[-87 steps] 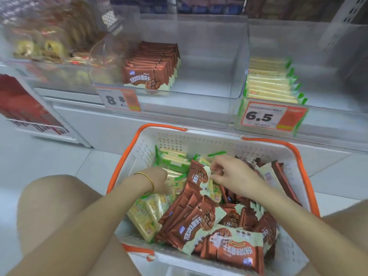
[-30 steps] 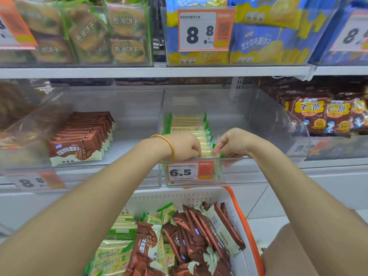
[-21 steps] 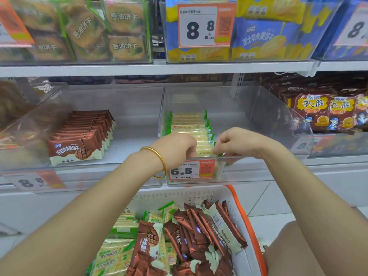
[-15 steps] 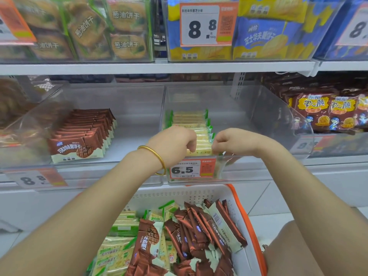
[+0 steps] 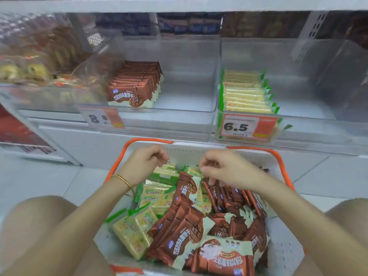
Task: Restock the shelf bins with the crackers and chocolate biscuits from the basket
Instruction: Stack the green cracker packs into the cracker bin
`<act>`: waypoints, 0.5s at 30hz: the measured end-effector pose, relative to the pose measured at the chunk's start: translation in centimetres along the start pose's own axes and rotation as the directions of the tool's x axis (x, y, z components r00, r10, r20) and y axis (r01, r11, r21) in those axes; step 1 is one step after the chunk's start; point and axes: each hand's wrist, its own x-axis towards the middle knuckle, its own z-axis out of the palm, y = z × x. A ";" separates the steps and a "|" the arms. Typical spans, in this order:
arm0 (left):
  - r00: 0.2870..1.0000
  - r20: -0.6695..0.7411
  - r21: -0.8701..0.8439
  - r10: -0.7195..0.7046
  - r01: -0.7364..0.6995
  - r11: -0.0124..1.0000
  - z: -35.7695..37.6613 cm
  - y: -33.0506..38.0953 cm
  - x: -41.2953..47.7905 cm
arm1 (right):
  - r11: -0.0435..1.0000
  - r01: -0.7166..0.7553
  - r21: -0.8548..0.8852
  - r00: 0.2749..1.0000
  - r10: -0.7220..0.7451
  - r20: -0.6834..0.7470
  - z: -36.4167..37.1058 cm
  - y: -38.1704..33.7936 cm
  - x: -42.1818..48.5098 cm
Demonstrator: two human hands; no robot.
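A white basket with orange handles (image 5: 201, 151) sits on the floor in front of me. It holds green-and-white cracker packs (image 5: 157, 198) on its left side and brown chocolate biscuit packs (image 5: 185, 230) in the middle and on the right. My left hand (image 5: 142, 165), which wears a gold bangle, curls its fingertips on the top edge of an upright cracker pack (image 5: 166, 172). My right hand (image 5: 227, 171) pinches the green edge of another cracker pack (image 5: 192, 171). On the shelf above, the chocolate biscuit bin (image 5: 179, 114) holds one row of packs (image 5: 137, 86). The cracker bin (image 5: 298, 116) holds one row of packs (image 5: 246, 94).
Price tags reading 8.8 (image 5: 101, 118) and 6.5 (image 5: 248, 127) hang on the bin fronts. A bin of round pastries (image 5: 29, 72) stands at the left. Both task bins have bare room to the right of their rows. My knees flank the basket on a white tiled floor.
Both hands have left the front of the cracker bin and come down into the basket. My view has tipped downward, and the cracker row in the bin looks longer.
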 end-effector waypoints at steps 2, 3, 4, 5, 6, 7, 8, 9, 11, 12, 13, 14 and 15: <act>0.986 0.063 0.148 -0.154 0.143 0.979 -0.3 -3.6 0.0 | 0.999 -0.039 -0.036 0.996 0.042 0.078 2.4 1.4 1.4; 0.973 0.092 0.272 -0.211 0.179 0.945 -0.2 -5.0 0.2 | 0.997 -0.066 -0.043 0.994 0.069 0.087 3.1 2.1 1.8; 0.952 0.142 0.410 -0.270 0.192 0.892 -0.1 -6.1 0.3 | 0.995 -0.093 -0.041 0.991 0.096 0.089 3.5 2.8 2.1; 0.917 0.213 0.536 -0.338 0.179 0.825 0.2 -6.8 0.4 | 0.993 -0.117 -0.035 0.989 0.120 0.086 3.8 3.4 2.3; 0.864 0.292 0.633 -0.410 0.147 0.760 0.6 -7.3 0.4 | 0.990 -0.135 -0.030 0.987 0.137 0.079 3.9 3.8 2.4; 0.799 0.363 0.701 -0.479 0.105 0.706 1.2 -7.5 0.2 | 0.989 -0.148 -0.025 0.986 0.149 0.070 3.9 4.2 2.4; 0.734 0.415 0.750 -0.537 0.058 0.659 1.8 -7.5 0.0 | 0.987 -0.158 -0.019 0.985 0.159 0.064 3.9 4.5 2.4; 0.681 0.440 0.789 -0.586 0.019 0.614 2.4 -7.4 -0.3 | 0.986 -0.165 -0.019 0.984 0.166 0.057 3.9 4.8 2.4; 0.621 0.448 0.833 -0.643 -0.029 0.553 3.6 -7.4 -0.9 | 0.984 -0.177 -0.031 0.982 0.178 0.055 3.9 5.1 2.3; 0.605 0.448 0.842 -0.658 -0.036 0.539 4.1 -7.4 -1.2 | 0.983 -0.183 -0.026 0.981 0.184 0.058 3.9 5.2 2.3; 0.601 0.448 0.844 -0.662 -0.039 0.535 4.5 -7.3 -1.4 | 0.982 -0.190 -0.017 0.980 0.191 0.059 4.0 5.3 2.4; 0.605 0.451 0.840 -0.656 -0.038 0.542 4.8 -7.2 -1.5 | 0.981 -0.194 -0.008 0.979 0.194 0.057 4.0 5.3 2.4; 0.613 0.455 0.833 -0.646 -0.036 0.553 4.9 -7.1 -1.6 | 0.981 -0.194 -0.001 0.980 0.194 0.053 4.0 5.3 2.4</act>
